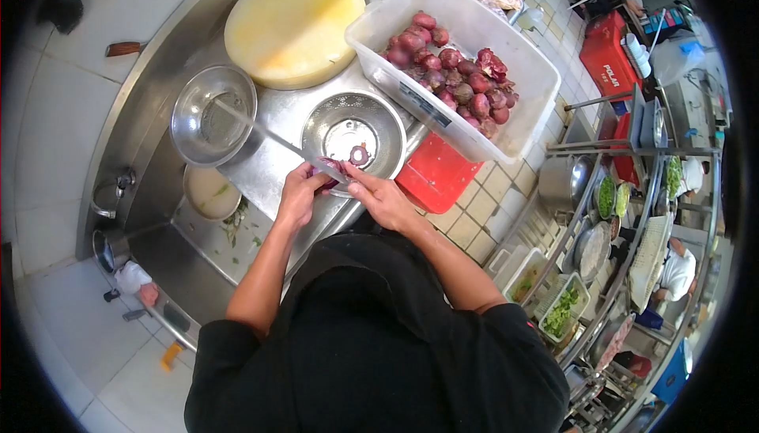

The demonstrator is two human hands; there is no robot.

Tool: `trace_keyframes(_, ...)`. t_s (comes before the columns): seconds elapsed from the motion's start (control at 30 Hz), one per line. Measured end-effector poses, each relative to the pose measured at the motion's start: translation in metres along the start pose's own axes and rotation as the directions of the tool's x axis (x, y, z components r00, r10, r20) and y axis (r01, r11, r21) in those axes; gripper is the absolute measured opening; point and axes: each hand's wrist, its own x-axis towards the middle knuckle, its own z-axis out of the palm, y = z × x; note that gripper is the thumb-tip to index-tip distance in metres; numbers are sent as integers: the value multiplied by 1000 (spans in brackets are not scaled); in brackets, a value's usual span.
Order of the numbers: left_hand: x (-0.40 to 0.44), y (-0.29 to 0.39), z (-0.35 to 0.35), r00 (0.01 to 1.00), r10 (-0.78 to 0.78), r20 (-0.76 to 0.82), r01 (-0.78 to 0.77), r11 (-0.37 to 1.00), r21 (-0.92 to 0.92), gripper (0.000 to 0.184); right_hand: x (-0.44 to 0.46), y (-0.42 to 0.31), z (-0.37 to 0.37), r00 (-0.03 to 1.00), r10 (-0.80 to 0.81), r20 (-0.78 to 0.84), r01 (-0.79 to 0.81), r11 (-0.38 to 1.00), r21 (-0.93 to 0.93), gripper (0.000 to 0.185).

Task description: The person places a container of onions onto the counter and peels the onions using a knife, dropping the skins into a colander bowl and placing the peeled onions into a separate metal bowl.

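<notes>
My left hand (297, 194) is closed around a red onion (326, 169) at the near rim of a perforated steel colander (315, 121). In my right hand (383, 200) is a long knife (273, 136), its blade lying against the onion and reaching left over the steel counter. The grip of the knife is mostly hidden by my fingers. A small purplish onion piece (359, 154) rests inside the colander. Beyond it to the right, a clear plastic tub (531, 85) holds many whole red onions (451, 61).
A steel bowl (180, 121) and a thick round yellowish board (292, 26) stand on the counter. Left, a bowl of cloudy liquid (209, 196) sits in the sink (178, 231) near green scraps. A red container (439, 173) is under the tub. Racks and other people are far right.
</notes>
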Motion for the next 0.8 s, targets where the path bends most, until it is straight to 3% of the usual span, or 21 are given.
trace_keyframes(0.07,-3,-2,3,1000,2,-1,-2,1000,-15,22,-3,-9,-3,997,76,28,-73,993,-98,58)
trace_keyframes(0.27,-8,1,7,1000,-9,-24,8,1000,-24,21,-1,-8,1,996,94,-7,-93,977,-190,56)
trace_keyframes(0.37,-5,-4,-4,1000,-24,14,24,999,46,25,7,18,15,990,-82,-116,80,996,-26,57)
trace_keyframes(0.47,-7,2,-10,987,-11,159,18,999,-39,32,9,12,-3,934,324,148,-355,886,298,60)
trace_keyframes(0.57,-10,6,-11,963,37,267,-37,999,-4,41,13,15,-14,909,403,104,-411,829,380,62)
trace_keyframes(0.67,-10,8,-10,959,83,272,-89,996,8,43,18,20,-20,881,462,105,-473,842,261,61)
trace_keyframes(0.73,-6,4,-11,964,72,256,-70,997,-17,44,15,27,-12,947,318,-52,-299,927,227,59)
trace_keyframes(0.8,-2,1,-12,972,71,225,-66,997,-31,43,11,25,-8,973,214,-83,-199,967,157,58)
